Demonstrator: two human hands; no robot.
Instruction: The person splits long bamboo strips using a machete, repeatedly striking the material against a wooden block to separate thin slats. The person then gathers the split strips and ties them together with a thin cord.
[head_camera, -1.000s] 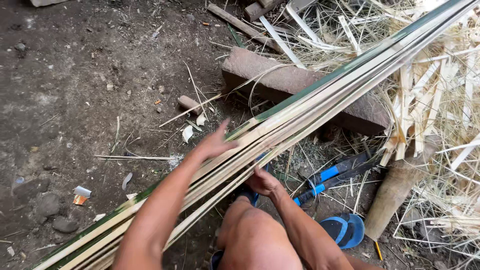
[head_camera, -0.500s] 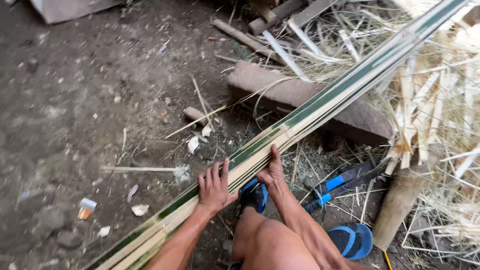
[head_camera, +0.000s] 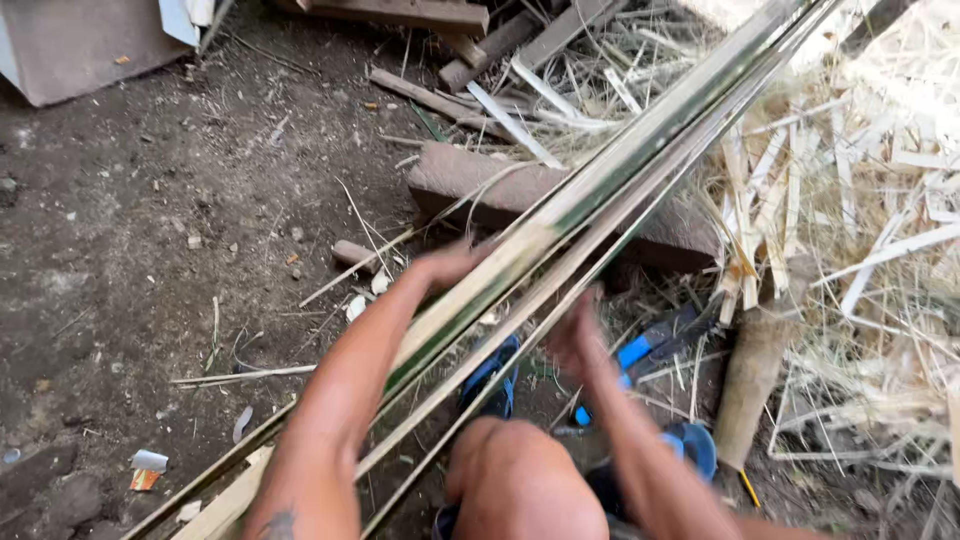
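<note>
- Bamboo strips (head_camera: 600, 190), split long and thin, green on one face and pale on the other, run as one bundle from the lower left corner up to the top right; everything else here I place against that bundle.
- The left hand (head_camera: 445, 265) lies on the bundle's upper side, about midway along it. It is blurred, and the fingers seem laid along the strips rather than curled round them, though I cannot tell for sure.
- The right hand (head_camera: 575, 335) sits just under the bundle, touching its lower edge. Motion blur hides the fingers, so whether they pinch a strip or only press on it I cannot tell.
- Behind the bundle, crossing beneath it, lies a weathered wooden block (head_camera: 470, 180).
- Below the bundle, near the right hand, a blue-handled tool (head_camera: 640, 350) rests on the ground, with a blue sandal (head_camera: 490, 375) by the person's knee (head_camera: 520, 480).
- To the right of the bundle stands a short log stump (head_camera: 755, 365) amid a heap of pale bamboo shavings (head_camera: 880, 250).
- My judgement on handling: the strips look springy and sharp-edged (splinters are a real risk to bare skin), so both hands do best pressing flat and even, keeping the strips aligned and letting the block carry the weight.
</note>
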